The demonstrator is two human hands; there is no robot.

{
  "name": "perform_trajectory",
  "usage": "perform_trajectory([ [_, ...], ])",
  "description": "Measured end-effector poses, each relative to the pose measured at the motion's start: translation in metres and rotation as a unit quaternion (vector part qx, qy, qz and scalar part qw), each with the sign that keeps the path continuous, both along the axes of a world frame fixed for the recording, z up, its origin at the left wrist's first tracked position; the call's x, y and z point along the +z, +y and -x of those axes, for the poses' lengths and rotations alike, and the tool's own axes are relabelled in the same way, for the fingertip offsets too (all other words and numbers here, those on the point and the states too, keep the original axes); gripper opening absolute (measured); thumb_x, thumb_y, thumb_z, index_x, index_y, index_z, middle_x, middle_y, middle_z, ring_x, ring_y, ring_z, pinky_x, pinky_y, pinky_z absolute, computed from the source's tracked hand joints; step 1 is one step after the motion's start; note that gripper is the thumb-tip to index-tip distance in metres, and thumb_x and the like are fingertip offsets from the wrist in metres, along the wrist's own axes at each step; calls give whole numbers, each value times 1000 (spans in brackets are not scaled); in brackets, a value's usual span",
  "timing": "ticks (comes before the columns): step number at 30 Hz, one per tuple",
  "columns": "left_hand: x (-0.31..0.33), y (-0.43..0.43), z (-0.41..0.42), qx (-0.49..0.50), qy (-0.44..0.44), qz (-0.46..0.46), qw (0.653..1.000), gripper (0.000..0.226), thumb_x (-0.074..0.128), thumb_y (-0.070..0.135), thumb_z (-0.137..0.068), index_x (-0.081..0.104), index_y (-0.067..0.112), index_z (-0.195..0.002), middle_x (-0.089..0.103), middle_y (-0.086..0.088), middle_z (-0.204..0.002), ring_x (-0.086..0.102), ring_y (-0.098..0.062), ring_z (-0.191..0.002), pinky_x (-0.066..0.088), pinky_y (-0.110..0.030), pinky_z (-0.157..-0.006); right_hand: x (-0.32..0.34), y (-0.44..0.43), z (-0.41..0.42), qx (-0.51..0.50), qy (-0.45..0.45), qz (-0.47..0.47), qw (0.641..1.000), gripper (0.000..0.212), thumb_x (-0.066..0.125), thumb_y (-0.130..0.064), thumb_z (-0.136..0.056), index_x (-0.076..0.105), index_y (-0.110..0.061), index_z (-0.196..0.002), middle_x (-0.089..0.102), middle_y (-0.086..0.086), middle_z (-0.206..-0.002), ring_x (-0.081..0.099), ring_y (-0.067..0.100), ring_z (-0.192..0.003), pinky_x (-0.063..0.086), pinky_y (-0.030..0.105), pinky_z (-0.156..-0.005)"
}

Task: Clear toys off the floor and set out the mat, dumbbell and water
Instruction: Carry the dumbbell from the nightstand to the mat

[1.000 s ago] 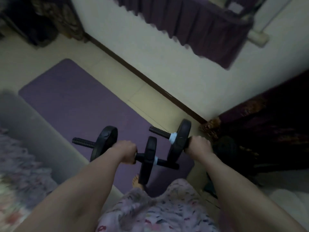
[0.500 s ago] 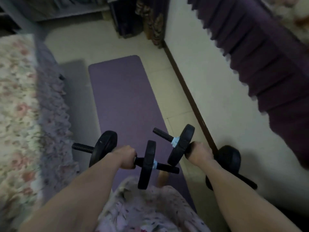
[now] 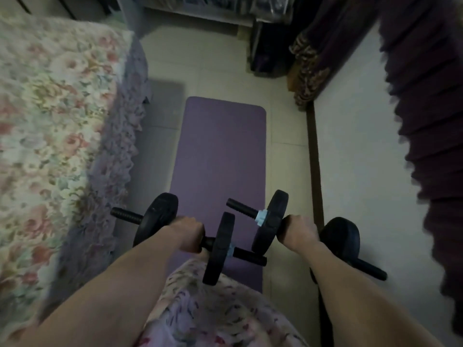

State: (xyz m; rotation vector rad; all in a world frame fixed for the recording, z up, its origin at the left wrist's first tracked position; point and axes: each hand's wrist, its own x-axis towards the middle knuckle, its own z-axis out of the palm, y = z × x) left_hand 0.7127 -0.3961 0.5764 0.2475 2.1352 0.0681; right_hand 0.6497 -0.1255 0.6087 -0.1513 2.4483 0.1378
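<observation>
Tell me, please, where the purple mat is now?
In the head view the purple mat lies flat on the floor, in the middle, between the bed on the left and the wall on the right.

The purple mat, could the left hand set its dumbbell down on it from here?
Probably yes. The left hand grips its dumbbell directly above the purple mat, whose surface looks bare. The right hand's dumbbell hangs close beside it, so they might knock.
</observation>
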Motion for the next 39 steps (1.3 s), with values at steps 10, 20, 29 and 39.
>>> perform_trajectory([
  [10, 6, -117, 137, 77, 13, 15, 997, 13, 60, 32, -82, 55, 20, -82, 59, -3, -79, 57, -22, -70, 47, -29, -62, 12, -94, 173, 103, -27, -42, 993, 24, 48, -25, -86, 45, -22, -62, 51, -2, -64, 58, 20, -67, 46, 26, -56],
  [20, -16, -157, 265, 264, -25, 13, 964, 23, 60, 34, -82, 67, 18, -98, 57, -3, -84, 61, -22, -81, 49, -30, -69, -14, -180, 381, 275, -98, -38, 956, 15, 53, -26, -85, 51, -19, -73, 65, 5, -88, 65, 27, -86, 44, 28, -65],
  [29, -36, -193, 355, 413, -28, -4, 910, 21, 60, 38, -82, 65, 20, -91, 67, -7, -95, 65, -27, -88, 51, -31, -73, -26, -297, 535, 446, -85, -75, 888, 15, 53, -22, -85, 65, -14, -90, 69, 9, -97, 66, 29, -90, 44, 30, -68],
  [39, -78, -279, 405, 520, -59, -26, 852, 16, 57, 37, -81, 55, 22, -75, 63, -3, -86, 60, -24, -79, 47, -29, -67, -73, -442, 610, 532, -106, -106, 833, 10, 53, -21, -86, 62, -17, -87, 69, 9, -101, 65, 29, -94, 44, 30, -71],
])
